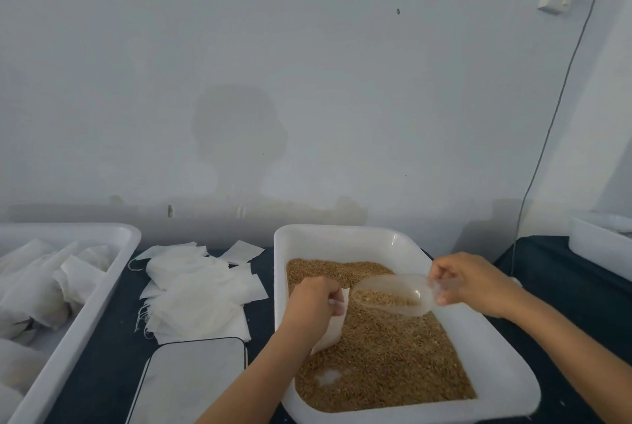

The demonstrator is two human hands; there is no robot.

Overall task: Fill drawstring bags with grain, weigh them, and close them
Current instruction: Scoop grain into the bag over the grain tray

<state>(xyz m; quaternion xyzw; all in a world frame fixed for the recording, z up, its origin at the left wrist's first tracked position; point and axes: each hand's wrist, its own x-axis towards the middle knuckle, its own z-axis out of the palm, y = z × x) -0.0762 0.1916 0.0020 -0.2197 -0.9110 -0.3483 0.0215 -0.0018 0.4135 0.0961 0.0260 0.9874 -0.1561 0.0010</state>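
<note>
Over the grain (383,355) in the tub (506,375), the left hand (313,300) pinches a bag (333,328) by its mouth, fingers curled. The right hand (472,281), wrist bent inward, grips the handle of a scoop (393,293) holding some grain, its lip just beside the bag.

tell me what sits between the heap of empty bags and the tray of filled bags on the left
In the head view nothing sits there: only a bare strip of dark table separates the heap of empty bags from the rim of the left tray holding filled bags.
</note>
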